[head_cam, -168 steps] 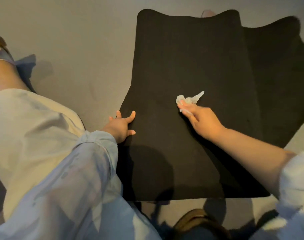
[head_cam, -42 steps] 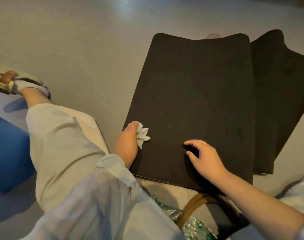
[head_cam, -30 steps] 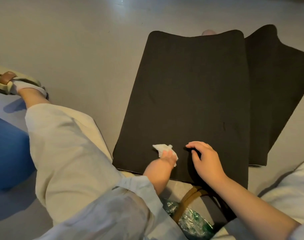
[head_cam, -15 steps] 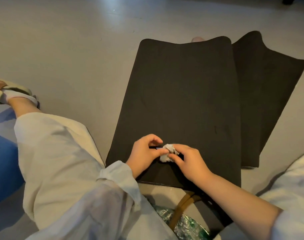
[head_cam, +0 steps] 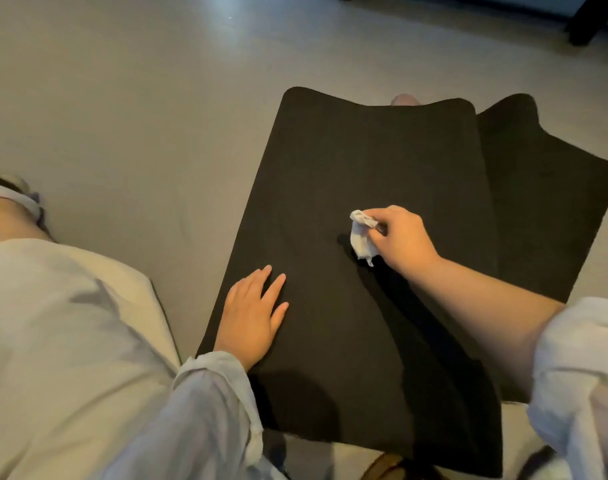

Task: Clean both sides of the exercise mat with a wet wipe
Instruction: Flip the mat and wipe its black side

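1. The right hand [head_cam: 398, 239] pinches a crumpled white wet wipe [head_cam: 362, 237] between thumb and curled fingers; the wad sticks out to the left of the fingertips and hangs down from them toward the surface below.
2. The lower tip of the wet wipe reaches the flat black rubbery exercise mat [head_cam: 358, 168] or sits just above it; which of the two cannot be told. It casts a dark shadow on the mat just to its left.
3. The wipe's long axis runs roughly from top to bottom of the view, its narrow tail pointing down toward the person.
4. The left hand [head_cam: 252, 315] lies flat on the mat near its left edge, fingers straight and slightly spread, pointing away from the person; it grasps nothing.
5. The exercise mat lies on a pale grey smooth floor [head_cam: 122, 98], its long axis running away from the person, the rounded far corners at the top of the view and the near edge by the person's lap.
6. A second dark panel [head_cam: 545, 202] of the same material lies to the right, partly tucked under the mat's right edge.
7. The wipe sits around the middle of the mat, well apart from the left hand.
8. A light sleeve [head_cam: 212, 403] covers the left forearm, and a cream trouser leg [head_cam: 63, 323] fills the lower left.
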A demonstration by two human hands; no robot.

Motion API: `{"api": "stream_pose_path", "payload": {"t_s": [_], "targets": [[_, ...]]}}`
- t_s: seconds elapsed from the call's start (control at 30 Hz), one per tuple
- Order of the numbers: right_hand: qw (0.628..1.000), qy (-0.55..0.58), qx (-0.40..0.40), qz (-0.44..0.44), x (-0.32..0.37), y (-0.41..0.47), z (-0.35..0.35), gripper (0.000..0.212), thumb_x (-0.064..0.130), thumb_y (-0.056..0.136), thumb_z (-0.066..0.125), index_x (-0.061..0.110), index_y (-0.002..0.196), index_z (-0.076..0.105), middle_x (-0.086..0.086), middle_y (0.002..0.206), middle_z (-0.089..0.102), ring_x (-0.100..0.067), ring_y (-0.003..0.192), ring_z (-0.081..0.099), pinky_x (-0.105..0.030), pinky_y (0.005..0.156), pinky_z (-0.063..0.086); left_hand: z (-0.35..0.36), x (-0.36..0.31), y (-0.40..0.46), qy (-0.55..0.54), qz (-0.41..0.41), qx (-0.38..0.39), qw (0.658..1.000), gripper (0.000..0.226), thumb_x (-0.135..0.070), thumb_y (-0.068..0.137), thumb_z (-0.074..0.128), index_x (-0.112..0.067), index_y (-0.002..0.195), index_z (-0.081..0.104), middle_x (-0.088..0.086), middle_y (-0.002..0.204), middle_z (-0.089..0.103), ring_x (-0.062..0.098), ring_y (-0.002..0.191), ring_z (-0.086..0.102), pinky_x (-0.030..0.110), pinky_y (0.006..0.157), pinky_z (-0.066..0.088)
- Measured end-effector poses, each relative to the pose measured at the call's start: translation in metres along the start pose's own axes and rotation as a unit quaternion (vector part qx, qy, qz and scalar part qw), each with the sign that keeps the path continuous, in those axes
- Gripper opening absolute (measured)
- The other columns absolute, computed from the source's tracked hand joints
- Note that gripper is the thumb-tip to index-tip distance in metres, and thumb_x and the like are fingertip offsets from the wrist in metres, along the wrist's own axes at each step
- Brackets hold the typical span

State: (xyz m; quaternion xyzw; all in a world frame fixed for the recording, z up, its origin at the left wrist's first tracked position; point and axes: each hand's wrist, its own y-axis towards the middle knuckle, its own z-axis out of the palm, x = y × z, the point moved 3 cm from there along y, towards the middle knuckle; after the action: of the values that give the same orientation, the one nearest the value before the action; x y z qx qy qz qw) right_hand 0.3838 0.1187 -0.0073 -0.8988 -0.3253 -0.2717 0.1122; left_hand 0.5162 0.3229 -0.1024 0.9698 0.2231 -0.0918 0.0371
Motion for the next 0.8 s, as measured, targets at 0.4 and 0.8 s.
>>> {"api": "stream_pose_path", "payload": {"t_s": [0.4, 0.8], "targets": [[0.996, 0.014, -0.081, 0.022, 0.012, 0.128, 0.033, 0.032, 0.014, 0.096, 0.05, 0.008, 0.126, 0.059, -0.005, 0.129, 0.049, -0.023, 0.123, 0.045, -0.008, 0.093, 0.029, 0.014, 0.005, 0.005, -0.041, 0.0, -0.048, 0.998, 0.046, -0.037, 0.088, 0.038, -0.02, 0.125, 0.059, 0.005, 0.129, 0.057, 0.021, 0.119, 0.054, 0.041, 0.096, 0.044], [0.986, -0.13, 0.054, -0.093, 0.04, 0.117, 0.107, 0.028, 0.006, 0.095, 0.047, 0.007, 0.113, 0.068, -0.011, 0.124, 0.057, -0.028, 0.115, 0.049, -0.036, 0.097, 0.039, 0.016, 0.007, 0.003, -0.063, -0.003, -0.078, 0.995, 0.046, -0.022, 0.082, 0.035, -0.016, 0.121, 0.059, 0.007, 0.128, 0.056, 0.018, 0.121, 0.041, 0.038, 0.104, 0.037]]}}
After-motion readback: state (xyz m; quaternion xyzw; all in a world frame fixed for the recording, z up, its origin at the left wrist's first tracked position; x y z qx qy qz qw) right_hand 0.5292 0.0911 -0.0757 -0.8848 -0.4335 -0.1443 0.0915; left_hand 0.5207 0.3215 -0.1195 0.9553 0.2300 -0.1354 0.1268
